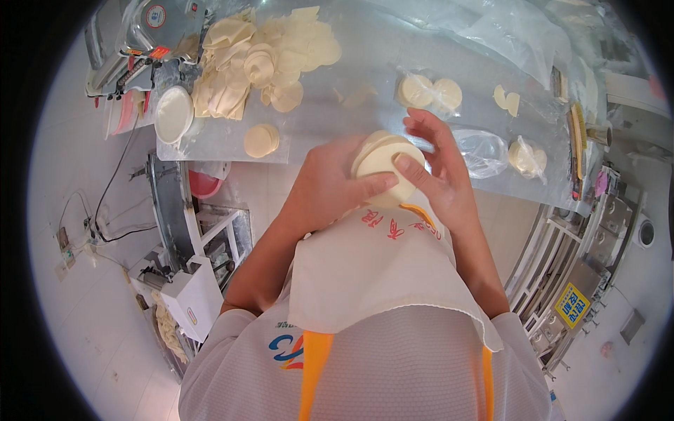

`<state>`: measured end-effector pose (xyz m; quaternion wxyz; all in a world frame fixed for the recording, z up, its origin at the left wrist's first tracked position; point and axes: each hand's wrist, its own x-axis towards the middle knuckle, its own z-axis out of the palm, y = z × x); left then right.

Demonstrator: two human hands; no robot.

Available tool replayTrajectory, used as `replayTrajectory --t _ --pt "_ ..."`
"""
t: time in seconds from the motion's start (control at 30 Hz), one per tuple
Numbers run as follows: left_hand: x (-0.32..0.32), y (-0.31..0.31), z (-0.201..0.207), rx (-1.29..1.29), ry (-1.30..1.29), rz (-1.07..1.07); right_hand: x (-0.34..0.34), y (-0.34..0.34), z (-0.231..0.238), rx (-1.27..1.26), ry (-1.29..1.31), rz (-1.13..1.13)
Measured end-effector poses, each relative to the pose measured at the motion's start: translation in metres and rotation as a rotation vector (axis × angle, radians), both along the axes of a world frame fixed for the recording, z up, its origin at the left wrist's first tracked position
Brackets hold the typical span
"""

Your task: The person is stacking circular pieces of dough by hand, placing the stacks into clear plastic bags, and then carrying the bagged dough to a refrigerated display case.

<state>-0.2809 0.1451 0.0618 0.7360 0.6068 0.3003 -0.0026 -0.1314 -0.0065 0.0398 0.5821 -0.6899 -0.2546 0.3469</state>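
Observation:
In front of my chest, above the table's near edge, I hold a stack of round, pale dough wrappers [385, 167]. My left hand [326, 182] grips it from the left, its thumb lying across the front wrapper. From the right, my right hand [446, 172] presses its thumb on the upper face, while its upper fingers curve up and away from the stack. The fingers behind the wrappers are hidden. A small stack of round wrappers [261, 140] rests on the table left of my hands. Beyond my right hand lie two bagged round stacks [430, 94].
A heap of loose dough sheets and rounds [228, 70] covers the table's left part, near a white round tub [174, 116] and a scale [160, 28]. Clear plastic bags [481, 151], another bagged stack [526, 158] and dough scraps [507, 102] lie at the right.

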Motion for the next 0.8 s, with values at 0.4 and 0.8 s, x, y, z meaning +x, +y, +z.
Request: replayTrajectory --t 0.4,0.8 --pt "-0.001 -0.019 0.0 0.051 0.122 0.045 -0.008 -0.007 -0.019 0.147 1.093 -0.005" --pt "-0.011 -0.036 0.031 0.177 0.089 0.309 -0.01 -0.008 -0.017 0.398 1.106 -0.014"
